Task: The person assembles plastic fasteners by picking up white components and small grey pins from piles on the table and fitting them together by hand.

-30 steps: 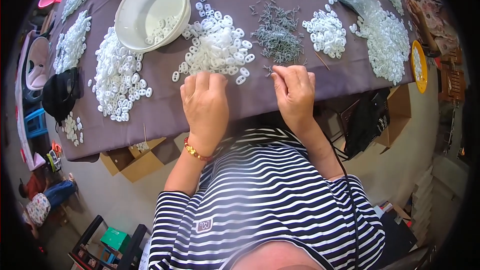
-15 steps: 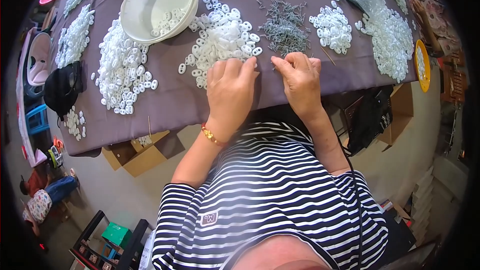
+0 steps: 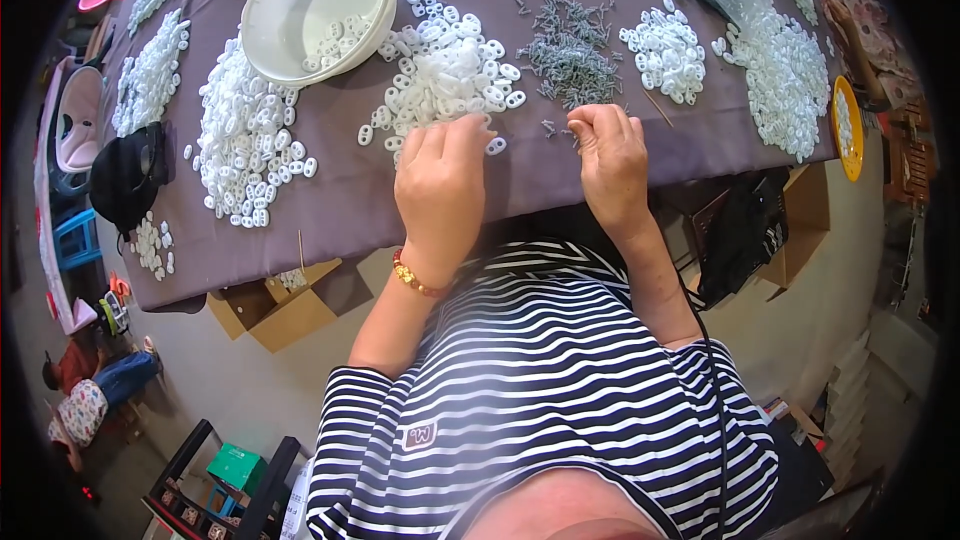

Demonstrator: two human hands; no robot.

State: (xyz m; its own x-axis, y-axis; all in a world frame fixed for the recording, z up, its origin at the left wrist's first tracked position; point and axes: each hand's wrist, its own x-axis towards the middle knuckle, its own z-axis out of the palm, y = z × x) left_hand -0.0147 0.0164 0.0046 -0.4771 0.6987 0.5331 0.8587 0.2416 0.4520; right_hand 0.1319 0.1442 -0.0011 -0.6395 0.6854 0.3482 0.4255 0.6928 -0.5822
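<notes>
My left hand (image 3: pixel 443 185) is at the near edge of a pile of small white oval plastic pieces with two holes (image 3: pixel 450 75). Its fingers are bent and drawn together, and their tips are partly hidden by the hand. A single white oval piece (image 3: pixel 496 146) lies beside its fingertips. To the right, my right hand (image 3: pixel 614 168) is just below a heap of small grey screws (image 3: pixel 572 55). Thumb and forefinger are pinched together there; whatever is between them is too small to make out. A few loose screws (image 3: pixel 550 128) lie left of those fingertips.
A cream bowl (image 3: pixel 290 65) with some white pieces stands behind on the purple-grey cloth (image 3: pixel 350 200). More white heaps (image 3: pixel 245 140) lie left and right (image 3: pixel 668 55). A thin stick (image 3: pixel 658 108) rests by the screws. A yellow plate (image 3: pixel 848 130) is at the right edge.
My left hand has moved left and slightly back from the right hand, uncovering a white piece. My right hand has shifted slightly right, and loose screws now show beside it.
</notes>
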